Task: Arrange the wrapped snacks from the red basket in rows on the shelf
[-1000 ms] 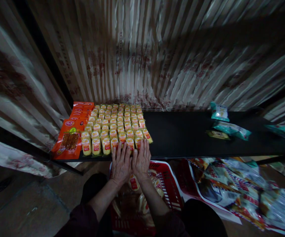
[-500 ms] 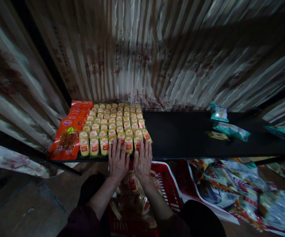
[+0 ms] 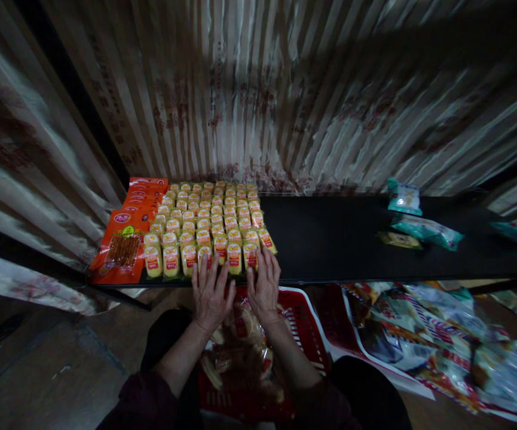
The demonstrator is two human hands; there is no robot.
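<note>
Rows of small yellow snack cakes (image 3: 204,222) in clear wrappers with red and white labels stand packed on the left half of a black shelf (image 3: 325,239). My left hand (image 3: 212,295) rests its spread fingertips at the front row, partly covering a few cakes. Beside it, my right hand (image 3: 263,286) has its fingers stretched out against the front row's right end, close to a tilted cake (image 3: 267,240). Neither hand grips anything. Under my hands, between my knees, sits a red basket (image 3: 305,316) with more wrapped snacks (image 3: 240,346).
Orange snack bags (image 3: 125,248) lie overlapped left of the cakes. Several teal packets (image 3: 428,232) and a small yellowish packet (image 3: 399,240) lie on the shelf's right side. A second basket (image 3: 352,334) full of large plastic bags (image 3: 437,334) stands below right. A pleated curtain (image 3: 258,95) hangs behind.
Both hands have drawn slightly back from the front row, with fingers a little more spread, showing more of the labels. The view has shifted slightly.
</note>
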